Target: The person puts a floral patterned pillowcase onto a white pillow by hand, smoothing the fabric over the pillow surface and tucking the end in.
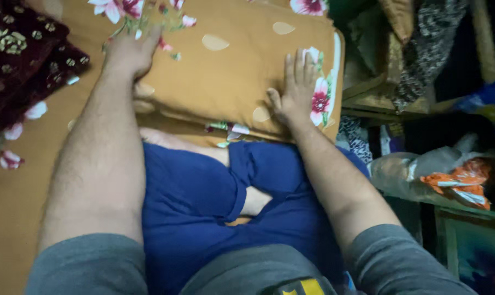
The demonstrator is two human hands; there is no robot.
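A mustard-yellow folded cloth [225,76] with pink flowers and pale spots lies in front of me on a bed sheet [12,186] of the same pattern. My left hand [128,52] rests flat on the cloth's far left side, fingers spread. My right hand [299,87] lies flat on its right end, near the folded edge, fingers together and pointing away. Neither hand grips anything. My crossed legs in blue shorts [214,207] sit just below the cloth.
A dark red embroidered cushion [23,49] lies at the upper left. To the right of the bed stand cluttered shelves with patterned fabrics [422,49] and a plastic bag [449,177] holding an orange packet.
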